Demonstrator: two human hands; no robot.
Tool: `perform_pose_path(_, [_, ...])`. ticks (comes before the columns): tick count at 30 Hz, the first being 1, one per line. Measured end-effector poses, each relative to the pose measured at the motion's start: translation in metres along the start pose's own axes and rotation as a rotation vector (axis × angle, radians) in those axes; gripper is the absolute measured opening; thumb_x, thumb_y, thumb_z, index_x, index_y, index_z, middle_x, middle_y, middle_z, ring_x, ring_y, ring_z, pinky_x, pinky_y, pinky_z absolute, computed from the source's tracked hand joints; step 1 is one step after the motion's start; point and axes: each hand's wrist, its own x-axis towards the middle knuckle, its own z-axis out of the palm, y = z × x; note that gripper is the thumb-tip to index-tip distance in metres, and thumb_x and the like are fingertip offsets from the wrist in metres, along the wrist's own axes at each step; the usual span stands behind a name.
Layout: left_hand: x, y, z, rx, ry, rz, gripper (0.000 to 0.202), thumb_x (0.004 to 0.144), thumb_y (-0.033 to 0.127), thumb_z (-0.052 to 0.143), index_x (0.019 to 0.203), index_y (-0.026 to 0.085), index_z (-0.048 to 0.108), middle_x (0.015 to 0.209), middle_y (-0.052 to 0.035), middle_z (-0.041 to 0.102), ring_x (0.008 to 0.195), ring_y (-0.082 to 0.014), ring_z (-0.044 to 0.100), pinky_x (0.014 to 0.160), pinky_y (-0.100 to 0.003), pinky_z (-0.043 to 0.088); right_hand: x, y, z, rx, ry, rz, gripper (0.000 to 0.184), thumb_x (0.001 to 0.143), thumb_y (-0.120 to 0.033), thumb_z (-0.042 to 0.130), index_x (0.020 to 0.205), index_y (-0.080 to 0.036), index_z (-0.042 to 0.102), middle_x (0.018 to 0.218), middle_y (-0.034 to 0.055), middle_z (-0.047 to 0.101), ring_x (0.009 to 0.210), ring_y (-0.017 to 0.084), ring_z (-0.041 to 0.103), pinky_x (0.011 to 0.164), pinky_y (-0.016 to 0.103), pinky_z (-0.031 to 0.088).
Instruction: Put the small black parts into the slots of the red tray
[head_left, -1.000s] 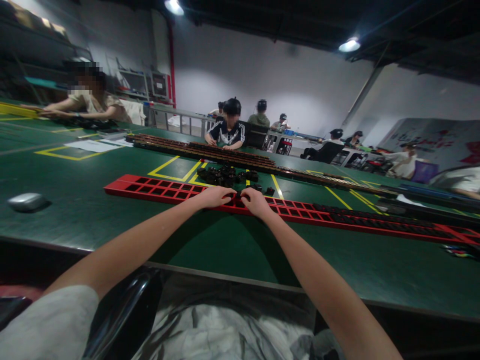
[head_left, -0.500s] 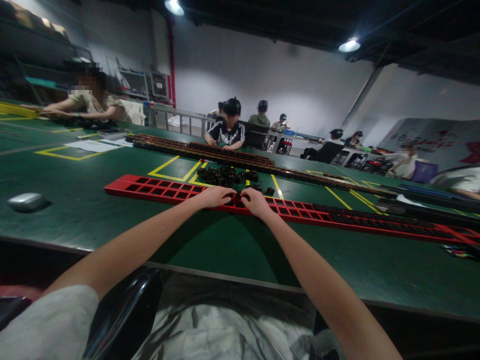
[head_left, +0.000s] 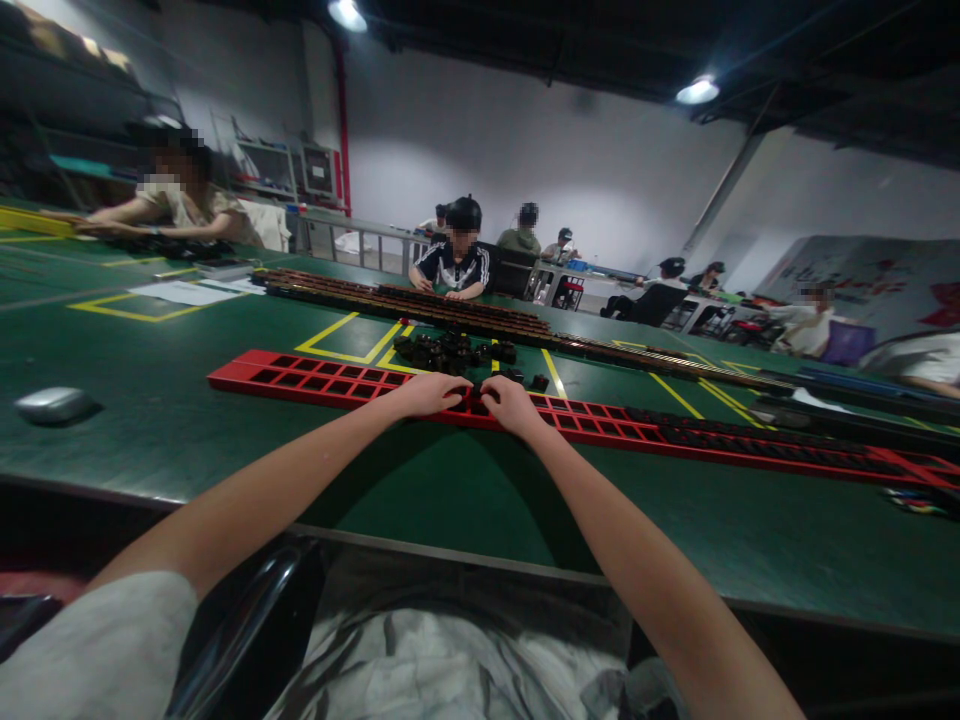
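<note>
A long red frame [head_left: 247, 376] with rows of square openings lies across the green table in front of me. My left hand [head_left: 435, 394] and my right hand [head_left: 510, 402] meet at its middle, fingers bent and closed around a small black part [head_left: 475, 392] between them. Fingertips cover most of that part, so its exact kind is hidden. Just behind the hands lies a loose pile of small black parts [head_left: 450, 352]. Dark pieces [head_left: 720, 437] fill the openings along the right stretch of the frame; several openings near my right hand show no dark piece.
Behind the pile runs a bundle of long brown and black strips [head_left: 450, 312]. A silver computer mouse [head_left: 54, 404] sits at the left, with white papers [head_left: 184, 291] beyond it. Coloured wires [head_left: 919, 503] lie at the right. A co-worker [head_left: 451, 262] sits across the table.
</note>
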Motion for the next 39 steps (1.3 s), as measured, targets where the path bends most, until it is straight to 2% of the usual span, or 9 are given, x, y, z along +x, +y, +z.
perform_pose_path(10, [-0.001, 0.0004, -0.0008, 0.002, 0.005, 0.007, 0.044, 0.096, 0.04, 0.045, 0.139, 0.033, 0.053, 0.129, -0.003, 0.067, 0.111, -0.0237, 0.066, 0.091, -0.031, 0.051, -0.0012, -0.0028, -0.0018, 0.0, 0.006, -0.024, 0.015, 0.088, -0.011, 0.057, 0.094, -0.015, 0.07, 0.099, 0.009, 0.07, 0.091, 0.019, 0.063, 0.086, 0.032, 0.049])
perform_pose_path(18, [-0.0004, 0.0012, -0.0004, 0.008, 0.016, 0.036, 0.043, 0.096, 0.036, 0.044, 0.137, 0.03, 0.056, 0.13, -0.0026, 0.067, 0.115, -0.0235, 0.065, 0.095, -0.031, 0.05, -0.0002, -0.0001, 0.0022, -0.009, -0.015, -0.133, 0.025, 0.086, -0.01, 0.059, 0.106, -0.016, 0.074, 0.112, 0.011, 0.071, 0.108, 0.022, 0.063, 0.101, 0.04, 0.048])
perform_pose_path(28, [0.0025, -0.0007, 0.0024, 0.028, 0.017, 0.056, 0.043, 0.096, 0.035, 0.043, 0.135, 0.029, 0.058, 0.128, -0.0028, 0.068, 0.111, -0.0221, 0.066, 0.091, -0.029, 0.051, -0.0009, 0.0015, 0.004, -0.072, -0.043, -0.144, 0.029, 0.091, -0.015, 0.056, 0.114, -0.017, 0.075, 0.123, 0.0117, 0.068, 0.116, 0.024, 0.061, 0.104, 0.041, 0.049])
perform_pose_path(35, [0.0043, -0.0016, 0.0028, 0.058, 0.018, 0.078, 0.042, 0.096, 0.034, 0.044, 0.135, 0.028, 0.059, 0.127, -0.0027, 0.068, 0.111, -0.0217, 0.066, 0.091, -0.028, 0.05, -0.0008, 0.0028, 0.003, -0.145, -0.111, -0.181, 0.034, 0.094, -0.016, 0.052, 0.121, -0.015, 0.072, 0.131, 0.0136, 0.065, 0.121, 0.025, 0.059, 0.106, 0.041, 0.047])
perform_pose_path(39, [0.0037, -0.0011, 0.002, 0.094, 0.024, 0.111, 0.042, 0.097, 0.034, 0.042, 0.136, 0.029, 0.059, 0.124, -0.0041, 0.068, 0.109, -0.022, 0.065, 0.09, -0.03, 0.049, -0.0026, -0.0025, 0.0016, -0.151, -0.112, -0.141, 0.036, 0.094, -0.018, 0.051, 0.125, -0.016, 0.07, 0.132, 0.0132, 0.064, 0.123, 0.026, 0.058, 0.107, 0.041, 0.047])
